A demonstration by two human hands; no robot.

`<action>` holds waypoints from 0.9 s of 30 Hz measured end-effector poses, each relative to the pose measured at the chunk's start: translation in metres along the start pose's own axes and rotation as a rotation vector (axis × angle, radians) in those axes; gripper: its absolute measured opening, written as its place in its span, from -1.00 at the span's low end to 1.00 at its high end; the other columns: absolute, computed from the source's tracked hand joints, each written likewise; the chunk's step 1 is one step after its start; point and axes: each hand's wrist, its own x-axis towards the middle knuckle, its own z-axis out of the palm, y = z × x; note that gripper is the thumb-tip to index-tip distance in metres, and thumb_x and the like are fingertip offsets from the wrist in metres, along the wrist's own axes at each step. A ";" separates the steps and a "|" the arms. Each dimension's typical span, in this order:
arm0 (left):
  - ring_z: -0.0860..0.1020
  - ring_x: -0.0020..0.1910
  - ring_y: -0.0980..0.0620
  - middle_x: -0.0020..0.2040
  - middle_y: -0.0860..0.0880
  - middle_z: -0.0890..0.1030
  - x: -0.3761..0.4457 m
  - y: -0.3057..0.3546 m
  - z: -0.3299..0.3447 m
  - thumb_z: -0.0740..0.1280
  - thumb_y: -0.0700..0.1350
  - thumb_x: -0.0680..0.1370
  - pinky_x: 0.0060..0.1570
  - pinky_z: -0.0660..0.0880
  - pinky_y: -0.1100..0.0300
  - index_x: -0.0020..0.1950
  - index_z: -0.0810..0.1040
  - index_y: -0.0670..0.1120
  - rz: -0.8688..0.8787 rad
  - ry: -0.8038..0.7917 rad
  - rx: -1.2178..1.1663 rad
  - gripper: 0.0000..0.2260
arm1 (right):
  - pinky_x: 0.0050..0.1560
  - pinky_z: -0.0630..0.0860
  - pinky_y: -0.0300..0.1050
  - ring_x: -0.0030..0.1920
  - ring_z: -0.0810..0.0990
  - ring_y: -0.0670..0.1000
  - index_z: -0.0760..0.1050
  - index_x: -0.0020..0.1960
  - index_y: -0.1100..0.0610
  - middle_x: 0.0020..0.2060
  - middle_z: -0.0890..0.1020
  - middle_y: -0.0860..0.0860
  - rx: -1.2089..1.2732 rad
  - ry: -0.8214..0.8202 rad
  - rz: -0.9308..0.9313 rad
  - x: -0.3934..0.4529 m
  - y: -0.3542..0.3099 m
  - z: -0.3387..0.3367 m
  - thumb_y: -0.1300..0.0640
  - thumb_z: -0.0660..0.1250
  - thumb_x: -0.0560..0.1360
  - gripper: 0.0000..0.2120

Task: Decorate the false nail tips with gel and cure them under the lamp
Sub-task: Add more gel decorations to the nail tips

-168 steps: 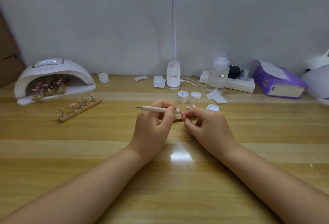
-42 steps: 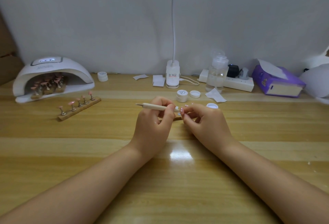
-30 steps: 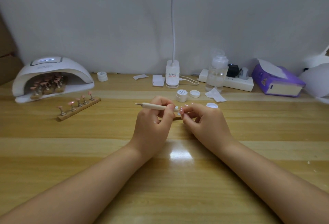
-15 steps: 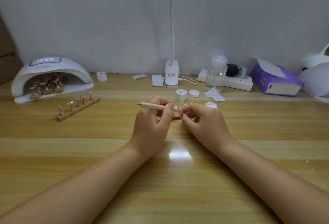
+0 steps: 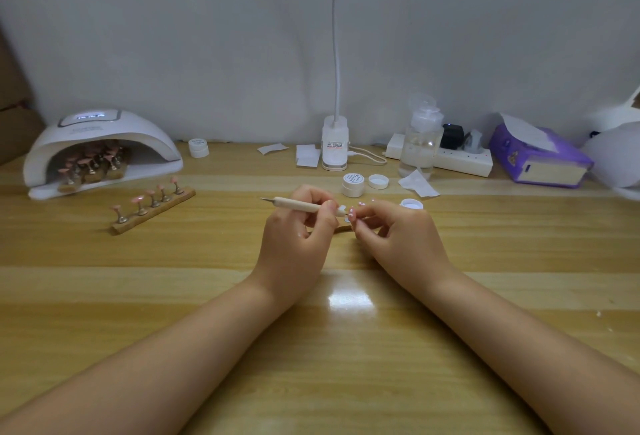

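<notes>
Wood pen sits in the left hand, pinched between thumb and fingers, working end aimed right at a nail tip. Right hand has its fingers curled in, pinching that tip or its peg close to the pen point; exact contact is too small to read. Most of their holder strip is hidden behind the hands.

Landmark: gel pot. Both hands work just in front of it. Its cap lies just right of it, a second cap right and nearer the person. Curing lamp is far left of the pot, lit, with a rack of pink tips inside. A spare rack lies between the lamp and the hands, five pink tips on it.

Likely step: dotting gel onto the tip.

To do it well:
- keep both wrists down on the table, move fingers only
- light touch, small load on the pen point, reload from the pot rather than dragging
- hold the tip level so gel doesn't run
- don't smear finished dots with the pinching fingers
- lamp bay looks full, so that rack probably comes out before this one goes in
</notes>
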 end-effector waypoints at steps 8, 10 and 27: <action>0.59 -0.28 0.02 -0.32 -0.02 0.59 0.000 0.001 0.000 0.23 -0.07 0.52 -0.22 0.51 -0.05 -0.16 0.49 -0.01 -0.017 0.000 0.005 -0.90 | -0.22 0.51 -0.12 -0.39 0.47 -0.25 0.64 -0.09 0.03 -0.28 0.66 -0.09 0.009 0.004 -0.003 0.000 0.002 0.001 0.14 0.39 0.46 -0.93; 0.59 -0.29 0.05 -0.33 -0.02 0.59 0.000 0.001 0.000 0.23 -0.08 0.52 -0.22 0.50 -0.02 -0.17 0.49 -0.01 -0.020 -0.002 0.002 -0.90 | -0.23 0.50 -0.14 -0.40 0.47 -0.27 0.64 -0.09 0.03 -0.28 0.66 -0.09 0.009 0.008 -0.005 0.000 0.002 0.001 0.14 0.39 0.46 -0.93; 0.58 -0.29 -0.05 -0.32 -0.06 0.59 -0.001 0.003 0.000 0.23 -0.08 0.52 -0.22 0.49 -0.07 -0.15 0.50 -0.03 -0.007 -0.013 -0.004 -0.90 | -0.27 0.46 -0.21 -0.42 0.47 -0.30 0.65 -0.08 0.04 -0.28 0.66 -0.10 0.001 0.006 -0.015 0.000 0.002 0.001 0.14 0.39 0.46 -0.93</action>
